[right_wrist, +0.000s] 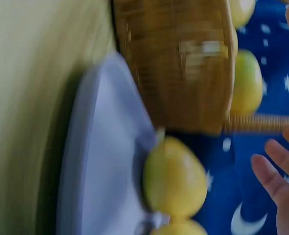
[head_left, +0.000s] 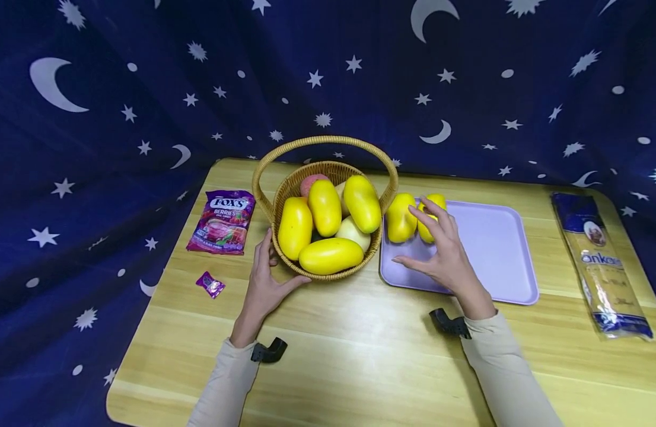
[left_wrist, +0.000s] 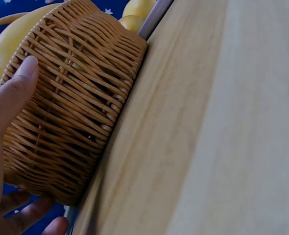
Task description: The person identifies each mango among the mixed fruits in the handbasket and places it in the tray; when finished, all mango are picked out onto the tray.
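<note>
A wicker basket (head_left: 330, 276) with a tall arched handle holds several oblong yellow fruits, probably mangoes (head_left: 331, 256), a pinkish round fruit (head_left: 311, 184) and pale round ones. My left hand (head_left: 265, 287) grips the basket's near left side, thumb along the front and fingers around the left; the left wrist view shows the thumb on the weave (left_wrist: 76, 98). Over the lilac tray (head_left: 488, 249), my right hand (head_left: 446, 255) hovers empty, with fingers and thumb spread apart. Beyond its fingers, two lumpy yellow fruits (head_left: 400, 218) lie at the tray's left end, one partly hidden by the hand.
A purple Fox's candy bag (head_left: 222, 222) lies left of the basket, with one wrapped candy (head_left: 210, 284) nearer me. At the table's right sits a long blue-and-clear pasta packet (head_left: 600, 264). A dark star-patterned cloth (head_left: 328, 77) hangs behind the wooden table (head_left: 349, 356).
</note>
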The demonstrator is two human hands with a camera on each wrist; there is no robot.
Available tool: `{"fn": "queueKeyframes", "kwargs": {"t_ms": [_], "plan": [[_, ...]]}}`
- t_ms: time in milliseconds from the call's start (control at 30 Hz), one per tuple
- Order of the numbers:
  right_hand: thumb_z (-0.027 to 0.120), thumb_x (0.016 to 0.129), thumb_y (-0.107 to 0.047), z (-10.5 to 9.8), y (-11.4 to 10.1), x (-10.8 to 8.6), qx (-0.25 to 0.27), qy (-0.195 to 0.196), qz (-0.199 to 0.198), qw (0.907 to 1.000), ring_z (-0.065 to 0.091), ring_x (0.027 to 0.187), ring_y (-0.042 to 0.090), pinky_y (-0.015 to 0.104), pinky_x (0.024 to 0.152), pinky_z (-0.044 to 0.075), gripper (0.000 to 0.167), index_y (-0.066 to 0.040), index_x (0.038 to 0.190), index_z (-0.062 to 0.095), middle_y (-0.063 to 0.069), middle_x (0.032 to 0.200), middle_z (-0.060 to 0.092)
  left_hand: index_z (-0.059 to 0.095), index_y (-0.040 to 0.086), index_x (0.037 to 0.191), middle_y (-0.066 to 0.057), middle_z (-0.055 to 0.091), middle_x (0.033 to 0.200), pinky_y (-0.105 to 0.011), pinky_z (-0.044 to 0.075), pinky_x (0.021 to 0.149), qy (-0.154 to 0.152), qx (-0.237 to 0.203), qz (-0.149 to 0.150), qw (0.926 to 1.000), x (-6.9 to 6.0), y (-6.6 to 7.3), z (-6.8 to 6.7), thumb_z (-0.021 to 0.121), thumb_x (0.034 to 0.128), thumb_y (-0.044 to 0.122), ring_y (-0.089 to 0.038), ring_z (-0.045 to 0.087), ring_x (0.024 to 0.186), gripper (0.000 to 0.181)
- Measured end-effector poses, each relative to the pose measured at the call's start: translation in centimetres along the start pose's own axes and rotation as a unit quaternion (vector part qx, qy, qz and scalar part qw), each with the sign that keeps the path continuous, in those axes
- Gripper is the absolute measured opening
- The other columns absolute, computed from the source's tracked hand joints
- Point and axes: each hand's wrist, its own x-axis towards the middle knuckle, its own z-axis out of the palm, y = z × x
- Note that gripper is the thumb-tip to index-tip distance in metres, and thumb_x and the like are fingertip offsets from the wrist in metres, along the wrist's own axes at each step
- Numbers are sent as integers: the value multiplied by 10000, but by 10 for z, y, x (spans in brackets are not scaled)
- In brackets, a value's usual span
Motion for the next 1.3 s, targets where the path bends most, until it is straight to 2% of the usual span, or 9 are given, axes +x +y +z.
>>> {"fn": "queueKeyframes", "kwargs": {"t_ms": [167,267,333,500,667,867,1100,1300], "plan": [[725,748,-648,25,-32,14,353,-536,-602,9961,416,1326,336,521,1073,337,855,-105,1383,544,151,1493,429,113,185,1587,-159,390,1421,-436,478,883,40,-41,81,10000,0,-2,0,940,628,212,-277,514,1163,1267],[731,761,-625,36,-46,23,395,-788,-868,9923,447,1301,317,508,1066,374,810,-142,1384,545,123,1487,446,117,178,1587,-162,394,1416,-441,480,884,45,-85,121,9999,0,-2,0,942,624,191,-278,516,1158,1268],[785,743,-574,42,-54,28,416,-901,-992,9901,450,1306,314,516,1067,391,794,-164,1382,552,114,1481,455,116,178,1587,-163,395,1415,-444,481,882,43,-93,142,9998,0,-3,0,941,626,193,-278,516,1158,1266],[888,686,-411,54,-62,34,436,-1399,-1018,9840,442,1337,285,516,1071,405,802,-186,1378,552,100,1478,455,117,178,1587,-167,398,1408,-452,480,880,66,-129,156,9998,1,-5,0,939,626,187,-285,517,1152,1265],[855,741,-393,66,-60,34,428,-1855,-924,9774,467,1321,252,470,1084,398,745,-174,1383,545,62,1448,487,117,171,1586,-162,402,1402,-451,479,871,57,-118,163,9998,0,-6,0,934,638,201,-278,521,1149,1252],[825,791,-315,71,-57,33,699,-1783,-972,9767,471,1323,239,441,1118,372,676,-157,1387,546,52,1428,510,125,161,1585,-153,414,1386,-445,479,868,53,-127,199,9997,1,-5,0,936,636,219,-275,523,1139,1249],[808,808,-305,72,-56,34,775,-1760,-845,9777,507,1266,186,423,1094,394,634,-216,1380,548,-30,1358,574,140,120,1580,-152,434,1362,-404,475,842,105,-34,304,9995,1,-7,0,939,629,247,-265,531,1124,1248],[845,763,-276,65,-60,35,858,-1370,-733,9841,534,1229,180,369,1078,414,637,-190,1337,583,-8,1304,608,135,123,1581,-160,432,1359,-413,476,858,103,-51,240,9996,1,-6,1,943,621,224,-269,528,1129,1259]]}}
